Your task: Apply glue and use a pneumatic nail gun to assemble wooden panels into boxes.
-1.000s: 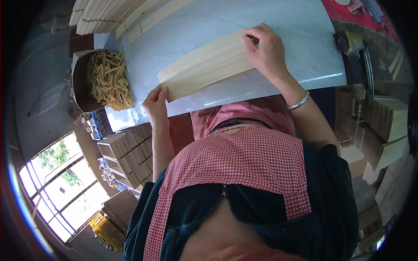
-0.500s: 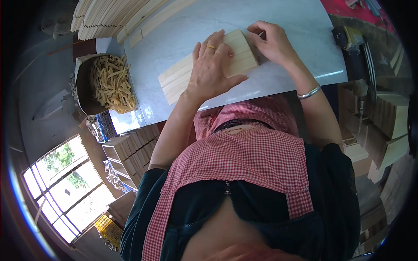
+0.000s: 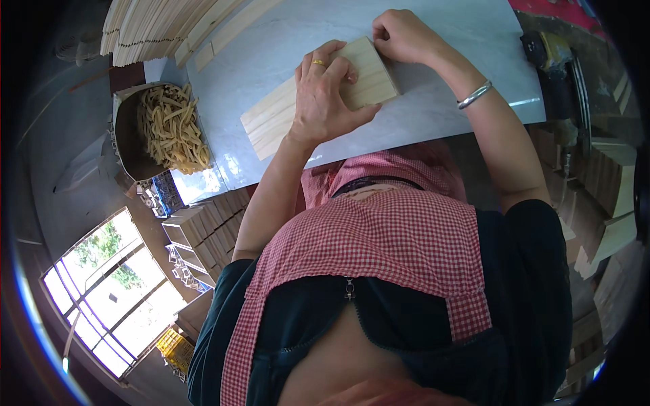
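A pale, oblong wooden board [image 3: 372, 71] lies aslant on the white marbled table [image 3: 230, 88], its right end showing a thick edge. My left hand [image 3: 323, 95], with a gold ring, spans its middle; the bent fingers reach the far side and the thumb stretches toward the near edge. At the board's far right corner is my right hand [image 3: 403, 37], its fingers curled closed. Whatever may be inside those fingers is hidden. A silver bangle circles the right wrist.
Left of the table, a box [image 3: 125, 135] holds many thin wood strips [image 3: 172, 128]. Long wooden slats [image 3: 152, 30] are stacked at the far left. A dark metal device [image 3: 542, 51] stands at the table's right edge, with wooden pieces [image 3: 613, 183] below.
My right hand has moved away from me and slightly left, along the board's right end, and its fingers have curled tighter. My left hand keeps its place on the board.
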Motion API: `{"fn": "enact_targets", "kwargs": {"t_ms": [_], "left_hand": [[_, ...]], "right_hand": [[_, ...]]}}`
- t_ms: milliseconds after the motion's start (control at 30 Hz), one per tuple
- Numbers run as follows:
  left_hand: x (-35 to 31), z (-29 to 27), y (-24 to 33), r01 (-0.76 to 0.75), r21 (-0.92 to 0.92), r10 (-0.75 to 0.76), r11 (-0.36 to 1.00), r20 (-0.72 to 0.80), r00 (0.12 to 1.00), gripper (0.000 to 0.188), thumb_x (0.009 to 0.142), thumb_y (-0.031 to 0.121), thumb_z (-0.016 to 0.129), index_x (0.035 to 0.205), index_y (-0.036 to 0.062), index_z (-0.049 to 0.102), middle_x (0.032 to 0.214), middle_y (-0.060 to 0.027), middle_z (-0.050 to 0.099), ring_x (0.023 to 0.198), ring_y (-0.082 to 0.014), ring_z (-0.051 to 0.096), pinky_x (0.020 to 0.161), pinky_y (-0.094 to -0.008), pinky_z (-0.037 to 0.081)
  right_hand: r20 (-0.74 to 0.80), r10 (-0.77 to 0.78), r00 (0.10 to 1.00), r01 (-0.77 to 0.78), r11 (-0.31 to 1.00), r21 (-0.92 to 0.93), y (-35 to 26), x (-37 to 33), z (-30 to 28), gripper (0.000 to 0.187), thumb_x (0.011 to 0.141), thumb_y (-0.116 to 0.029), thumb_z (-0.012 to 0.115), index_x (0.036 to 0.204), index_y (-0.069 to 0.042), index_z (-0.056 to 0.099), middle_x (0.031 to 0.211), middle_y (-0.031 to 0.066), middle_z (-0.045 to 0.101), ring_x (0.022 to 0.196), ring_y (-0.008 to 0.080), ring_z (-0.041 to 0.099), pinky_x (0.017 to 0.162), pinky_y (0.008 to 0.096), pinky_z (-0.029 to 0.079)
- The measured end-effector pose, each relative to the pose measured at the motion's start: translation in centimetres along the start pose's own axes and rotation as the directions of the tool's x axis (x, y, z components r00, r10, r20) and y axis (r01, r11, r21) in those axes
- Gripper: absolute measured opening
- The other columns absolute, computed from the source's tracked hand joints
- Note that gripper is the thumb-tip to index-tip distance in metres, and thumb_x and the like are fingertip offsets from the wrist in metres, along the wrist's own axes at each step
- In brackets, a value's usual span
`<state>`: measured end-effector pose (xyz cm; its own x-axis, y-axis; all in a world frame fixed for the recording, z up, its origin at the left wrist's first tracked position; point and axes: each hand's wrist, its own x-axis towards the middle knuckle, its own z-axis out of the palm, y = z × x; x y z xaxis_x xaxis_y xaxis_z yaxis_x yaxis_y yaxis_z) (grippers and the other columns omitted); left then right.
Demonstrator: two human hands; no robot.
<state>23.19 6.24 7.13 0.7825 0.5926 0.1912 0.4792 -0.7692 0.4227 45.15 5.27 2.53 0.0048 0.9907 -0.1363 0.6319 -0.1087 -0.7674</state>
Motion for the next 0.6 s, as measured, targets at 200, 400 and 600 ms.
{"fn": "enact_targets", "kwargs": {"t_ms": [200, 400, 600], "left_hand": [[-0.2, 0.2, -0.3, 0.007, 0.006, -0.006, 1.0, -0.016, 1.0, 0.048, 0.057, 0.032, 0.089, 0.084, 0.0104, 0.055, 0.131, -0.0174, 0.055, 0.119, -0.0352, 0.05, 0.104, -0.0482, 0.036], [-0.1, 0.5, -0.2, -0.004, 0.011, 0.004, 1.0, -0.036, 0.999, 0.048, 0.057, 0.033, 0.089, 0.082, 0.0104, 0.055, 0.13, -0.0177, 0.056, 0.119, -0.0352, 0.05, 0.102, -0.0479, 0.037], [-0.1, 0.6, -0.3, -0.022, 0.022, 0.024, 1.0, -0.06, 0.998, 0.047, 0.058, 0.034, 0.089, 0.081, 0.0102, 0.056, 0.13, -0.0174, 0.057, 0.118, -0.0349, 0.051, 0.101, -0.0475, 0.037]], "right_hand": [[0.008, 0.113, 0.994, -0.109, 0.939, 0.325, -1.0, -5.1, 0.3, 0.01, 0.089, -0.006, 0.064, 0.086, 0.002, 0.068, 0.069, 0.0072, 0.066, 0.054, 0.0172, 0.058, 0.051, 0.0298, 0.048], [0.175, 0.253, 0.951, -0.303, 0.872, 0.386, -1.1, -7.3, 0.4, 0.011, 0.092, -0.005, 0.061, 0.083, 0.001, 0.064, 0.067, 0.0074, 0.063, 0.047, 0.0153, 0.054, 0.044, 0.0262, 0.045], [0.212, 0.251, 0.944, -0.3, 0.922, 0.245, -0.9, -7.3, 0.3, 0.012, 0.093, -0.006, 0.06, 0.084, 0.001, 0.063, 0.068, 0.0067, 0.063, 0.046, 0.0145, 0.055, 0.044, 0.0256, 0.045]]}}
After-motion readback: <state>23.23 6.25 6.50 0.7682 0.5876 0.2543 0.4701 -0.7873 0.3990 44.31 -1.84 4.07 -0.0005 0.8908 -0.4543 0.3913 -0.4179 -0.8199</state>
